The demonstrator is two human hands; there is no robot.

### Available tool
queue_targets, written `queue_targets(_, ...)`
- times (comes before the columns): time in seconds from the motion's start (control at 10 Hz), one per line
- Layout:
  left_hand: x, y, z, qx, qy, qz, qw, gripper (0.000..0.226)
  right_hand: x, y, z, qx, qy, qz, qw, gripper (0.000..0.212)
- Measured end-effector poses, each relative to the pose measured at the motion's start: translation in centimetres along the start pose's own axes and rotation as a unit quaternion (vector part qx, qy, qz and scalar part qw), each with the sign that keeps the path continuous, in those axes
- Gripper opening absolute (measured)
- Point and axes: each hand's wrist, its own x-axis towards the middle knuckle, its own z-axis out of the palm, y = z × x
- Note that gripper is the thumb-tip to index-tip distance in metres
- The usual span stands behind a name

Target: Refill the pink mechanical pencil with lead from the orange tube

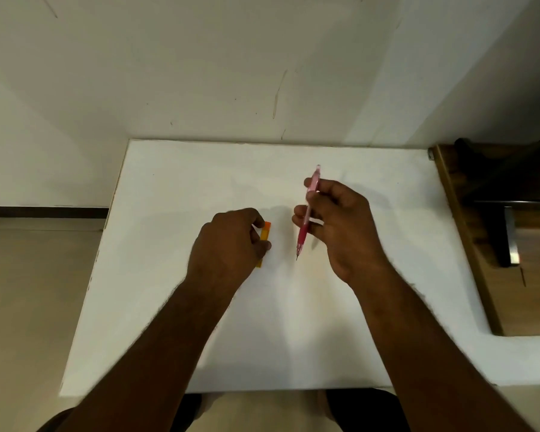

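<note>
My right hand [340, 222] grips the pink mechanical pencil [303, 238] near its middle, above the white table [293, 322]. The pencil is nearly upright in the view, its tip pointing down towards me and its cap end away. My left hand [228, 247] is closed on the orange lead tube [265, 233], which sticks out between thumb and fingers; most of the tube is hidden by the hand. The tube's lower end shows under the hand. Tube and pencil are a short gap apart.
The white table's far edge meets a white wall [231, 73]. A brown wooden piece of furniture [512, 238] stands along the table's right side. Beige floor [28, 291] lies to the left. My legs show below the table's near edge.
</note>
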Motion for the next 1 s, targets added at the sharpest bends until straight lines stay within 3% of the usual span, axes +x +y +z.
queue_targets(0.1, 0.0, 0.0, 0.1, -0.014, 0.010, -0.013, 1.000, 0.031, 0.0, 1.1, 0.2, -0.245, 0.057, -0.048, 0.967, 0.016)
queue_targets(0.3, 0.1, 0.0, 0.1, -0.015, 0.016, -0.022, 1.000, 0.035, -0.4, 2.5, 0.3, -0.454, 0.079, -0.092, 0.883, 0.015)
queue_targets(0.4, 0.2, 0.0, 0.1, -0.011, 0.016, -0.022, 1.000, 0.035, -0.6, 2.5, 0.7, -0.499, 0.085, -0.097, 0.857, 0.013)
queue_targets(0.7, 0.6, -0.3, 0.1, -0.003, 0.021, -0.016, 1.000, 0.038, -0.6, 2.2, 0.7, -0.539, 0.072, -0.101, 0.833, 0.017)
queue_targets(1.0, -0.9, 0.7, -0.6, 0.005, 0.094, 0.010, 0.995, 0.046, -2.4, 0.8, 0.8, -0.515, 0.099, -0.170, 0.834, 0.032)
